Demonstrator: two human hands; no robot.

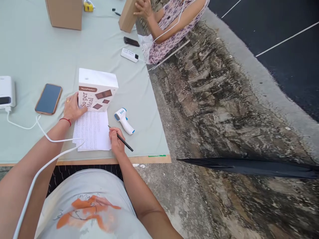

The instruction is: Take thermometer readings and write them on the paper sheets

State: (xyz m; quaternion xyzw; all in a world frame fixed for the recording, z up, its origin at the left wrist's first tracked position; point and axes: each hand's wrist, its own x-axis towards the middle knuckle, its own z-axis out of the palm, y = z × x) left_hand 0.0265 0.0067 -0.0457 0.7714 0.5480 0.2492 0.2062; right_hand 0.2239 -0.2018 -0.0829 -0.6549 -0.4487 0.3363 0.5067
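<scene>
A white box [97, 93] printed "NutriMotion Su-per Meal" stands on the table, over the far end of some written sheets of paper [92, 132]. My left hand [72, 108] grips its left side, thumb across the lower front corner and the other fingers partly hidden. In my right hand [116, 141] is a black pen [126, 142], held at the papers' right edge with its tip pointing up and left. Just beyond that hand lies a white and blue infrared thermometer [124, 121]. Left of the box is a phone [48, 99] in a brown case.
A white cable runs from a white power bank [7, 92] across my left forearm. Farther off lie a white device [129, 55], a black object [131, 41], a yellow tape measure [88, 6] and a cardboard box [64, 15]. Another person's hand [144, 8] touches a second carton [128, 16].
</scene>
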